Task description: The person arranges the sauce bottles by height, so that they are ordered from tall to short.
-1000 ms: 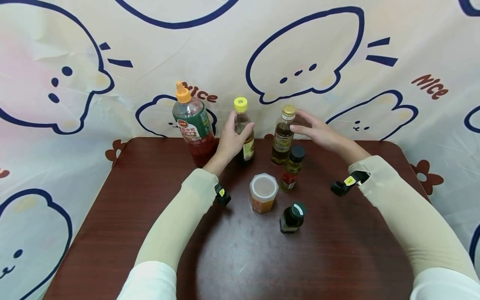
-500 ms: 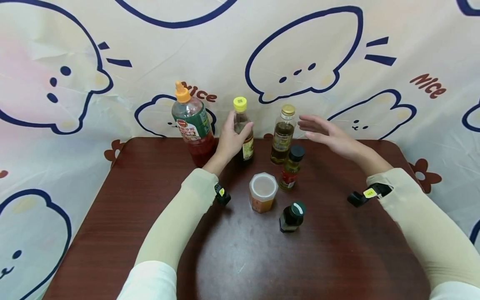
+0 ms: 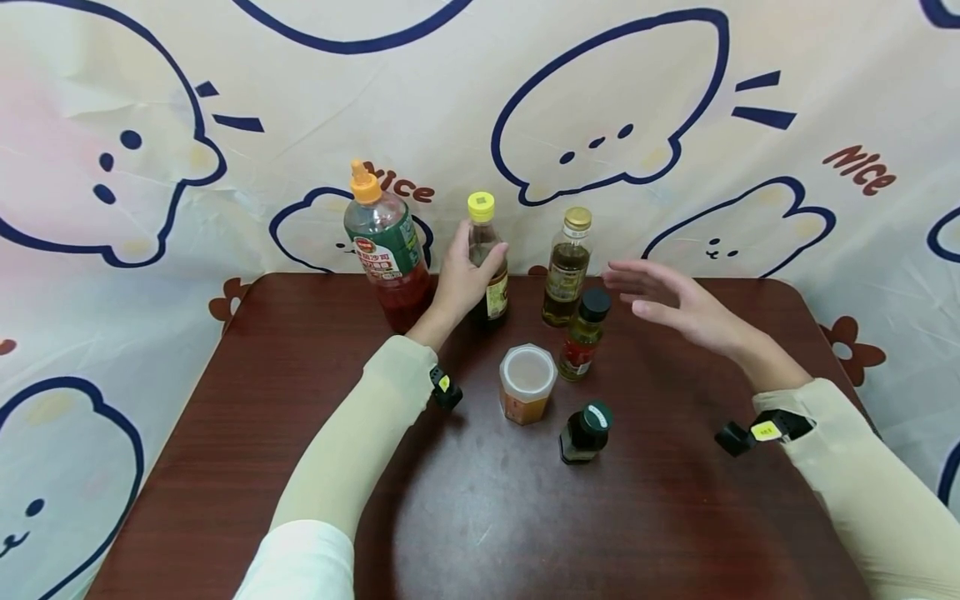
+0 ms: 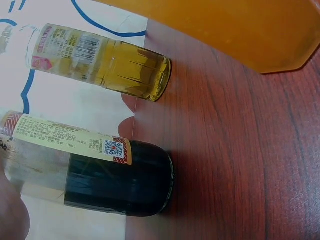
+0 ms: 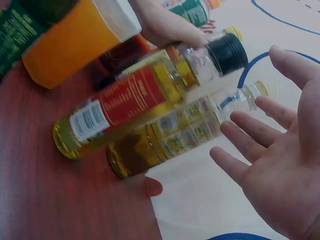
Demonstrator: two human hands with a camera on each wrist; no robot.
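At the back of the table, my left hand [image 3: 459, 287] holds a yellow-capped bottle of dark sauce [image 3: 496, 298], which stands upright. The left wrist view shows its pale label and the dark liquid [image 4: 117, 182] inside. Fingers spread and holding nothing, my right hand [image 3: 686, 308] hovers apart from the bottles on the right. Nearest to it are a gold-capped oil bottle [image 3: 566, 275] and a shorter black-capped bottle [image 3: 581, 346] with a red label. In the right wrist view the black-capped bottle [image 5: 135, 97] partly covers the gold-capped one.
A large squeeze bottle of red sauce [image 3: 390, 258] stands left of my left hand. In the middle are a white-lidded tub [image 3: 527, 387] with orange contents and a small dark jar [image 3: 583, 433] with a green lid. A printed cloth [image 3: 600, 100] hangs behind the table [image 3: 247, 433].
My right hand has drawn away from the gold-capped oil bottle, to the right and toward me. My left hand and the sauce bottle have stayed in place.
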